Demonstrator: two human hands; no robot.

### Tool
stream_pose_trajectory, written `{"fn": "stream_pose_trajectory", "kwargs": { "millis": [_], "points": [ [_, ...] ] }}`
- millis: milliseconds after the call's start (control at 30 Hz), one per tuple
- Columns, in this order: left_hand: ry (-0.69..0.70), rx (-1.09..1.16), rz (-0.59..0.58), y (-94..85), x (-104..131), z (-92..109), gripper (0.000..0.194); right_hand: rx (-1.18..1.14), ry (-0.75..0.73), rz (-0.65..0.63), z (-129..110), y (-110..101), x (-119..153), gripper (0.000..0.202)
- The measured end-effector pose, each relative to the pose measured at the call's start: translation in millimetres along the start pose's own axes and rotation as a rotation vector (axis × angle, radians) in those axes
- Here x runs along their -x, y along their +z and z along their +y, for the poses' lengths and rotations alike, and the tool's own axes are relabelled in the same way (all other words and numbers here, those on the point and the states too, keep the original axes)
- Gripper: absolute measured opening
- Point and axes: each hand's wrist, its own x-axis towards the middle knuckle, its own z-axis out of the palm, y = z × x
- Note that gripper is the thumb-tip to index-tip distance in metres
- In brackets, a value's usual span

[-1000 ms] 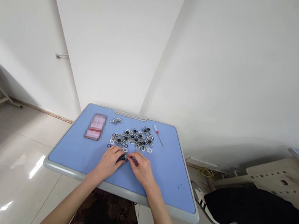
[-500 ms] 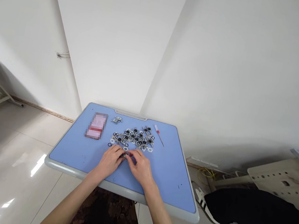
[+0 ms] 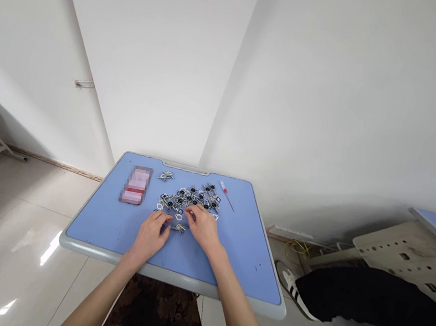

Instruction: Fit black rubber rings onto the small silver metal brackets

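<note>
A small metal fitting (image 3: 180,229) with a flange and prongs lies on the blue tabletop between my hands. My left hand (image 3: 152,234) rests just left of it, fingers slightly curled and apart, the thumb close to the fitting's left end. My right hand (image 3: 203,228) reaches to the front edge of a pile of metal fittings with black round caps (image 3: 189,199). Its thumb and fingertips are drawn together there; what they hold, if anything, is too small to make out. A flat silver oval plate with a hole (image 3: 178,217) lies between the hands, in front of the pile.
On the desk (image 3: 97,226) are a blurred pink phone-like rectangle (image 3: 136,185) at left, a small group of metal parts (image 3: 165,176) at the back, and a thin red-and-white tool (image 3: 225,191) at right. A person's black-clad leg (image 3: 351,290) and shoe are at right.
My hands, close together over one fitting before, have moved apart. The fitting now lies uncovered on the desk. My right hand has moved up to the pile; my left has shifted slightly left.
</note>
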Motion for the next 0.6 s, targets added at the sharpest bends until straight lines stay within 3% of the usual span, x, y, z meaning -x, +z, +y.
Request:
{"fn": "stream_pose_trajectory", "kwargs": {
  "millis": [333, 600],
  "points": [
    [-0.008, 0.002, 0.017, 1.7, -0.8, -2.2, 0.021, 0.116, 0.083, -0.129, -12.0, 2.4, -20.2, 0.016],
    [-0.009, 0.090, 0.094, -1.1, -7.4, -2.9, 0.022, 0.106, 0.077, -0.105, -5.7, 9.5, -14.8, 0.015]
  ]
}}
